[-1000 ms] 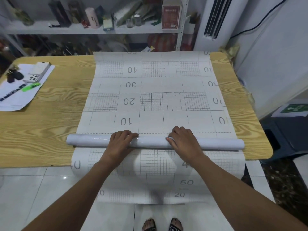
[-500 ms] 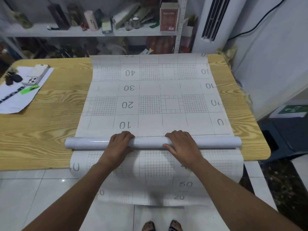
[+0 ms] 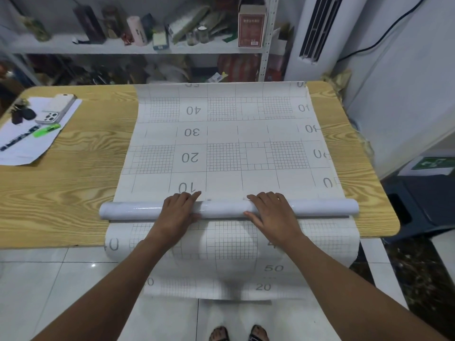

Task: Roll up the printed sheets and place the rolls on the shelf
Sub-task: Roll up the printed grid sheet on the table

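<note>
1. A table is standing on a pale tiled floor. A shelf is running behind it and a white wall is rising on the right.
2. A sheet is lying across the table's middle, reaching the far edge and hanging over the near edge.
3. The roll is lying crosswise on the sheet, near the table's near edge.
4. The left hand and right hand are both grasping the roll's middle, apart from each other, with fingers curving over its top and thumbs on its near side.
5. On the table's far left corner, well apart from the sheet, papers are carrying a phone, a green marker and dark keys.
6. The shelf is holding crowded bottles, bags and a red box. A white air conditioner is standing just right of it.
7. The table is showing yellow wood grain and rounded corners. The sheet is showing grey grids and numbers. The roll is a smooth tube that is shining under the light, and the tiles are glossy.
</note>
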A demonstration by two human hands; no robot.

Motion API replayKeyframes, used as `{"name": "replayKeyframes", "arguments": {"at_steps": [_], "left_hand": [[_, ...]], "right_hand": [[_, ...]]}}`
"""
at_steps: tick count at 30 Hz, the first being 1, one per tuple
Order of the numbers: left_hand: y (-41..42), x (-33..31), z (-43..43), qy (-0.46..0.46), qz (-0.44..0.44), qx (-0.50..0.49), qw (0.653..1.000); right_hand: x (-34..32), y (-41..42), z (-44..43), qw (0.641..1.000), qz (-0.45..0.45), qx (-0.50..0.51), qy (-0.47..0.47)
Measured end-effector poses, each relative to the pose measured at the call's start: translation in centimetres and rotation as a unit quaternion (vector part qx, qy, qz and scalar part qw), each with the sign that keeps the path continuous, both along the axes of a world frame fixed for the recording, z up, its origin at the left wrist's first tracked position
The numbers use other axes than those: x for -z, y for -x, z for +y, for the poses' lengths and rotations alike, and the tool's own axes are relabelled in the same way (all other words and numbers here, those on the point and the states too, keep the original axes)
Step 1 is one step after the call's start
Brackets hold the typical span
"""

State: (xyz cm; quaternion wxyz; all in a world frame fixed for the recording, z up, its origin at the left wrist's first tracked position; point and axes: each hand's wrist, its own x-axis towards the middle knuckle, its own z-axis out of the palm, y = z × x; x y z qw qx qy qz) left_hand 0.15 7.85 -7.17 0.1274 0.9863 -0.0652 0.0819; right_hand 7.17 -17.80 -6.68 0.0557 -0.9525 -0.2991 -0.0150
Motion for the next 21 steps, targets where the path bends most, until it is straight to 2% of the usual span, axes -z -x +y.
{"name": "replayKeyframes", "arguments": {"at_steps": [11, 21], "left_hand": [[-0.17, -0.14, -0.24, 0.042, 0.074, -0.045, 0.995], [-0.21, -0.29, -0.31, 0.051, 0.085, -0.053, 0.994]], "right_hand": [[0.1, 0.06, -0.67, 0.998, 0.038, -0.013, -0.044], [0.34, -0.15, -0.64, 0.997, 0.05, -0.02, -0.062]]}}
